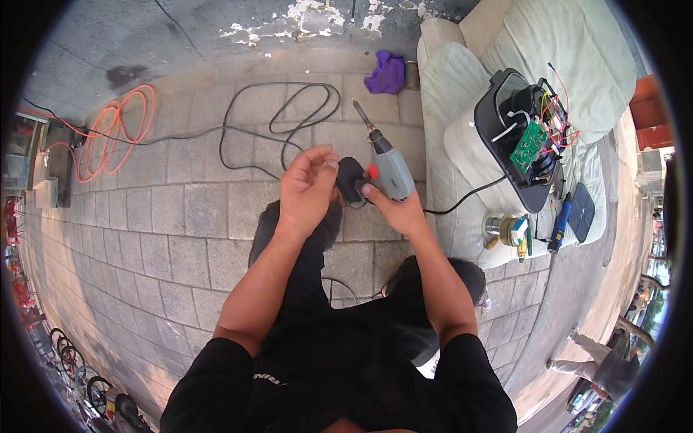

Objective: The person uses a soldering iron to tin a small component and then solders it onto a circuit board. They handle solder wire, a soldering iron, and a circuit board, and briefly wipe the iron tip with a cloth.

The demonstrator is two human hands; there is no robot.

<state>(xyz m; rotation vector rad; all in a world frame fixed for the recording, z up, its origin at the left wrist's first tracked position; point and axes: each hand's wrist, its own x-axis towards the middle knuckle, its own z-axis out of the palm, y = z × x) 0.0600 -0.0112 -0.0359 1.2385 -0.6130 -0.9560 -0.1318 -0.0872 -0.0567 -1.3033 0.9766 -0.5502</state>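
Power tool (393, 173), grey, pistol-shaped and ending in a long metal tip, was gripped in the right hand (395, 211), its tip pointed away from the body above the paving (206, 202). Beside its red trigger (373, 172), a rounded black piece (350, 177) was seen between the hands, next to the right thumb; whether it belonged to the tool could not be told. The left hand (307, 189) was raised just beside it with fingers curled, and whether anything small was held there could not be made out.

An appliance (469, 148) with a pale body and black rim was set on the cloth-covered sofa (444, 79), near its left edge. Its opening-up was judged done: the circuit board (530, 146) was exposed and red wires (567, 139) were spread loosely around it. The housing was not yet closed, and the tool was held well apart from the board.

Along the sofa's near edge, a clear jar (492, 223), a blue pen-shaped tool (561, 220) and, by the corner, a dark square pad (582, 211) were laid out. Reach toward the board was judged hampered by the loose wires and a black cord (469, 196); beyond the hands, the paving was crossed by looped black cable (333, 94).
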